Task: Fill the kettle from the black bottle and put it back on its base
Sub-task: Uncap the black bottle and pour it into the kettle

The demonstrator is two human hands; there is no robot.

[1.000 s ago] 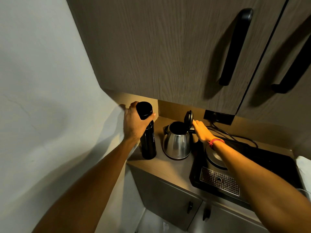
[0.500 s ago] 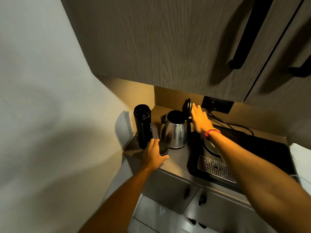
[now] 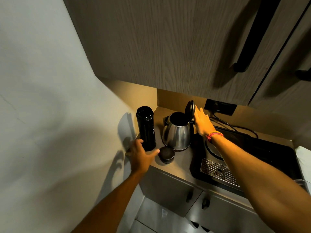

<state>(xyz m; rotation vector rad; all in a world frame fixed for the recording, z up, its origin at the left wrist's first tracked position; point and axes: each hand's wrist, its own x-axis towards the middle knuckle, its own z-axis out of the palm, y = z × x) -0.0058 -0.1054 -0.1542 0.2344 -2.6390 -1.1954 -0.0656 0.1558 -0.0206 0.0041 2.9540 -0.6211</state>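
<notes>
narrow brown countertop (image 3: 178, 163) in a corner, pale wall (image 3: 50, 98) on the left, wood-grain upper cabinets (image 3: 159, 44) with long black handles overhead, warm light under them, grey lower cabinet doors (image 3: 170, 190) with small dark knobs below. black bottle (image 3: 145, 128) stands upright by the wall, mouth open, no cap on it. its round black cap (image 3: 167, 155) lies flat on the counter just right of the left fingertips, in front of the kettle. left hand (image 3: 140, 156) is at the bottle's foot, fingers (image 3: 154, 152) spread and loose, gripping nothing; thumb side looks to touch the bottle's base but blur makes contact uncertain. steel kettle (image 3: 177, 132) sits on the bare counter, between the bottle and the right hand, lid (image 3: 190, 108) hinged up and the inside dark, so water level unreadable. right hand (image 3: 202, 122) is flat and open, fingertips against the back of the raised lid, not wrapped round anything; red thread band (image 3: 214, 135) on that wrist. black tray (image 3: 272, 153) right of the kettle, under the right forearm, carries the round kettle base (image 3: 210, 148), mostly covered by the arm, plus a perforated metal drip grate (image 3: 218, 172). kettle handle is hidden behind the right hand. wall socket (image 3: 220, 107) behind the right fingers, cable (image 3: 235, 127) running off it along the tray's back edge; plug detail too dark to read. white item (image 3: 303, 158) at the right edge is cut off, can't identify. bottle label is too small to read.
</notes>
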